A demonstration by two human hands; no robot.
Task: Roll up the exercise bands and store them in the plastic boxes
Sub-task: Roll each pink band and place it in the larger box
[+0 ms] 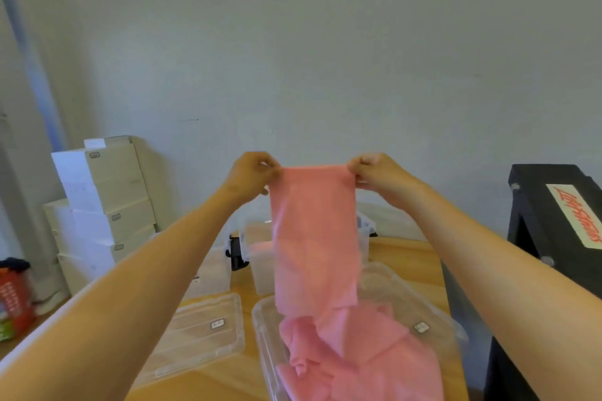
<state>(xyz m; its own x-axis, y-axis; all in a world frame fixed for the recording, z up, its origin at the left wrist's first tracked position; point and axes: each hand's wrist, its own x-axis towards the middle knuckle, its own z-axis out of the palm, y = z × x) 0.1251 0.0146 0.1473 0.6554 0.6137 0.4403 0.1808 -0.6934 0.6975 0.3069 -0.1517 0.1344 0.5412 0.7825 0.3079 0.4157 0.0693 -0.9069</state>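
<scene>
While the pink exercise band (314, 238) hangs flat between them, the left hand (250, 174) and the right hand (379, 172) each pinch a top corner, each grip clamped on the band's upper edge, held high above the table (407, 254). The band's lower end lies bunched in the near clear plastic box (264, 329), just right of another shallow clear box (202, 332). Taller clear boxes (260, 273) stand farther back, and white cartons (107, 205) are stacked at the far left.

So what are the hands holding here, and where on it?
Left hand and right hand pinch the pink exercise band by its top corners.
</scene>
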